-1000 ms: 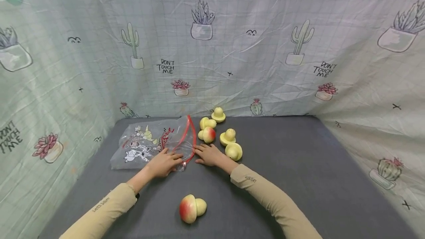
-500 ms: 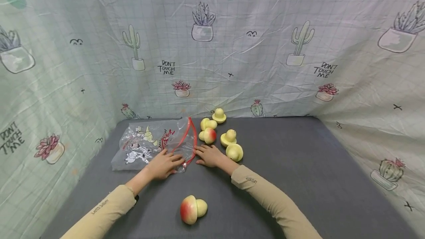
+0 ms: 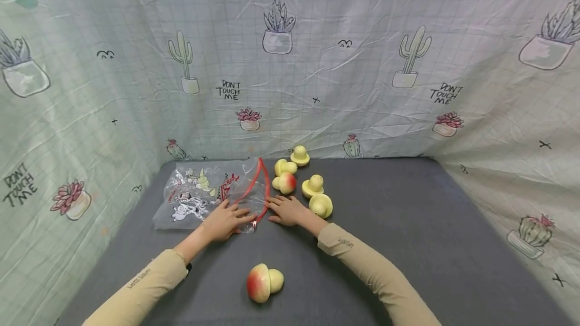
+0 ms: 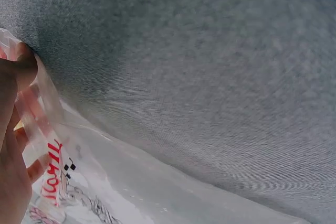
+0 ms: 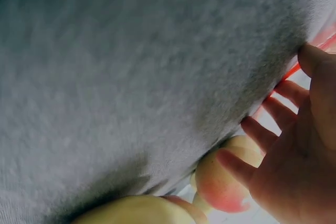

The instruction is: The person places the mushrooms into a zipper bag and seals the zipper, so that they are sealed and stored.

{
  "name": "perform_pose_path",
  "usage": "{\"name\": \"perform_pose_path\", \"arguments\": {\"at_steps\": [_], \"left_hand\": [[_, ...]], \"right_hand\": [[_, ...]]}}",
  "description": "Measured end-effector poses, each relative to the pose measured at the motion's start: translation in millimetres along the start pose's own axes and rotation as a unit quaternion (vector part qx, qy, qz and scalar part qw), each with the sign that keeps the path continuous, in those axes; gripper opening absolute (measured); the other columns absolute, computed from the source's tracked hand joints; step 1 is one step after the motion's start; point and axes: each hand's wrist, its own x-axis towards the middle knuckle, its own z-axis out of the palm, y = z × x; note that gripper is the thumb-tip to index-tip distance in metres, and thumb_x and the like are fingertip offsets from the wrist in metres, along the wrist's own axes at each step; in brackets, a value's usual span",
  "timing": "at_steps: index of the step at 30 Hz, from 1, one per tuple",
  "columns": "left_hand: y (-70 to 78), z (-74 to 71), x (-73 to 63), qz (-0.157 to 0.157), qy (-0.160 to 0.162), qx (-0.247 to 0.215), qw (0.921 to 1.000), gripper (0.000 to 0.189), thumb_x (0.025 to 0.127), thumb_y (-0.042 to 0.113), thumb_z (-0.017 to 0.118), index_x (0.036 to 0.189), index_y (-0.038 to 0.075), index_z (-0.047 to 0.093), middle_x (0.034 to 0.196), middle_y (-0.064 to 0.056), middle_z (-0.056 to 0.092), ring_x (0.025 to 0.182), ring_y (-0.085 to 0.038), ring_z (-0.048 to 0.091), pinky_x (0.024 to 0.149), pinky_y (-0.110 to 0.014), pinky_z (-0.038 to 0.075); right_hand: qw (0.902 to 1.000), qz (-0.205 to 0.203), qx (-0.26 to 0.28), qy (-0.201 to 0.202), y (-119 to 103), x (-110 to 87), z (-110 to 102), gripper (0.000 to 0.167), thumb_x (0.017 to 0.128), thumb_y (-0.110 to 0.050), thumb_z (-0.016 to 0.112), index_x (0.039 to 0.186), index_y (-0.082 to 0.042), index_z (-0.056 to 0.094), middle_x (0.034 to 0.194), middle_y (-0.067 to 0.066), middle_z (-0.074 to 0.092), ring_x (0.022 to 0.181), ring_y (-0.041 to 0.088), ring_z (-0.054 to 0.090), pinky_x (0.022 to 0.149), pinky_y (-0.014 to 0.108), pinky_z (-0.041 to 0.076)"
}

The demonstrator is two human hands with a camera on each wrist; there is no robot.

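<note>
A clear plastic zip bag (image 3: 165, 218) with cartoon prints lies flat at the left, its red zip edge facing right. Resting on the bag near its front right corner is my left hand (image 3: 224, 223), fingers spread, fingertips close to the zip slider (image 3: 255, 223). In the left wrist view the thumb (image 4: 26, 66) lies at the bag's edge. My right hand (image 3: 287, 210) lies palm down with straight fingers, its fingertips touching the red edge. Just beyond it sits a mushroom-shaped piece with a red-tinted cap (image 3: 287, 183), also seen in the right wrist view.
Yellow mushroom-shaped pieces stand behind and beside my right hand, the closest (image 3: 320, 206) by the wrist. Another red-capped one (image 3: 259, 283) lies on the grey table (image 3: 408, 245) near the front, between my forearms. A cactus-print curtain (image 3: 317, 74) surrounds the table.
The left fingers have slid slightly right, toward the zip corner. My right hand stays nearly still at the red edge. The whole view has shifted a little.
</note>
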Motion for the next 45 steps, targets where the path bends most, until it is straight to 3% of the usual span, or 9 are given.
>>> {"name": "perform_pose_path", "arguments": {"at_steps": [2, 8, 12, 30, 39, 45], "left_hand": [[0.7, 0.0, 1.3, -0.002, -0.003, 0.006, 1.0000, 0.052, 0.076, 0.032, 0.066, 0.126, 0.026, 0.051, 0.118, -0.003, 0.059, 0.104, -0.026, 0.054, 0.087, -0.051, 0.041], [0.6, 2.3, 6.6, -0.008, -0.022, 0.029, 0.9993, 0.053, 0.074, 0.035, 0.068, 0.124, 0.031, 0.052, 0.117, 0.000, 0.059, 0.103, -0.024, 0.053, 0.089, -0.051, 0.039], [-1.3, 5.7, 8.1, -0.006, -0.014, 0.035, 0.9993, 0.054, 0.072, 0.035, 0.069, 0.123, 0.032, 0.052, 0.117, 0.000, 0.060, 0.102, -0.024, 0.053, 0.088, -0.051, 0.039], [1.8, 3.4, 7.0, -0.013, -0.014, 0.020, 0.9996, 0.053, 0.071, 0.032, 0.069, 0.122, 0.031, 0.054, 0.118, 0.001, 0.059, 0.106, -0.026, 0.054, 0.088, -0.054, 0.039], [1.8, 3.6, 6.5, -0.017, -0.018, 0.021, 0.9995, 0.052, 0.072, 0.033, 0.069, 0.122, 0.031, 0.054, 0.120, 0.001, 0.058, 0.106, -0.025, 0.054, 0.088, -0.053, 0.038], [1.8, 3.6, 5.7, -0.016, -0.020, 0.030, 0.9992, 0.051, 0.073, 0.034, 0.067, 0.122, 0.031, 0.053, 0.120, 0.002, 0.058, 0.105, -0.024, 0.054, 0.087, -0.052, 0.038]], "right_hand": [[0.9997, 0.011, 0.002, -0.020, -7, -6.6, -12, 0.054, 0.092, -0.046, 0.036, 0.140, -0.023, 0.029, 0.148, -0.006, 0.023, 0.135, 0.017, 0.026, 0.103, 0.044, 0.032], [0.9998, 0.003, -0.020, -0.006, -9, -11.8, -15, 0.054, 0.092, -0.043, 0.040, 0.140, -0.022, 0.029, 0.148, -0.005, 0.025, 0.133, 0.018, 0.029, 0.101, 0.043, 0.033], [0.9996, -0.006, -0.027, 0.004, -7, -15.1, -18, 0.056, 0.091, -0.042, 0.043, 0.140, -0.021, 0.028, 0.147, -0.005, 0.026, 0.133, 0.017, 0.030, 0.101, 0.043, 0.034], [0.9917, -0.076, -0.017, 0.102, -8, -49.7, -23, 0.053, 0.089, -0.035, 0.051, 0.136, -0.015, 0.037, 0.139, -0.001, 0.040, 0.129, 0.018, 0.037, 0.101, 0.040, 0.035], [0.9751, -0.134, -0.021, 0.175, -20, -77.6, -22, 0.045, 0.088, -0.030, 0.053, 0.130, -0.015, 0.045, 0.129, -0.001, 0.051, 0.121, 0.013, 0.046, 0.097, 0.035, 0.038], [0.9628, -0.152, -0.002, 0.223, -26, -97.1, -21, 0.041, 0.088, -0.026, 0.054, 0.127, -0.016, 0.048, 0.124, -0.004, 0.054, 0.114, 0.011, 0.051, 0.093, 0.031, 0.041]]}}
